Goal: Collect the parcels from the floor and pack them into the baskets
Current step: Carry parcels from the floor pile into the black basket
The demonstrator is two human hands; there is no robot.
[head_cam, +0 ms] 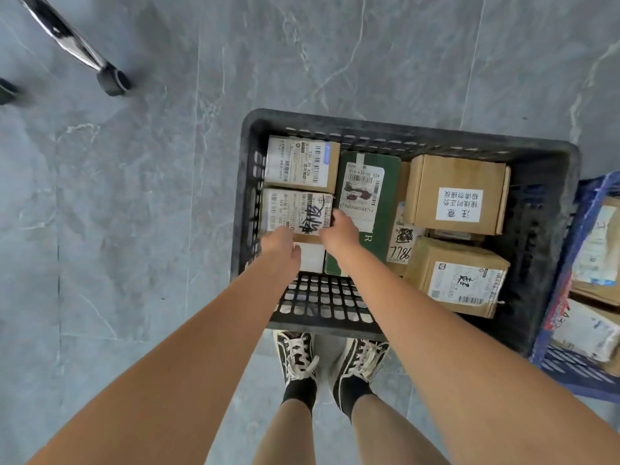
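A black plastic basket (543, 169) stands on the floor in front of my feet, packed with several cardboard parcels. Both my hands reach down into its left side. My left hand (280, 243) and my right hand (339, 228) hold the near edge of a small labelled parcel (295, 209) with black marker writing, my right fingers curled over its right corner. Behind it lies another labelled parcel (302, 162). A green box (365, 196) lies to its right. Two brown boxes (458, 194) (459, 276) fill the basket's right side.
A blue basket (570, 263) with more parcels stands against the black basket's right side. A chair leg with a caster (112, 80) is at the top left. Grey marble-patterned floor tiles stretch to the left. My sneakers (297, 357) touch the basket's near wall.
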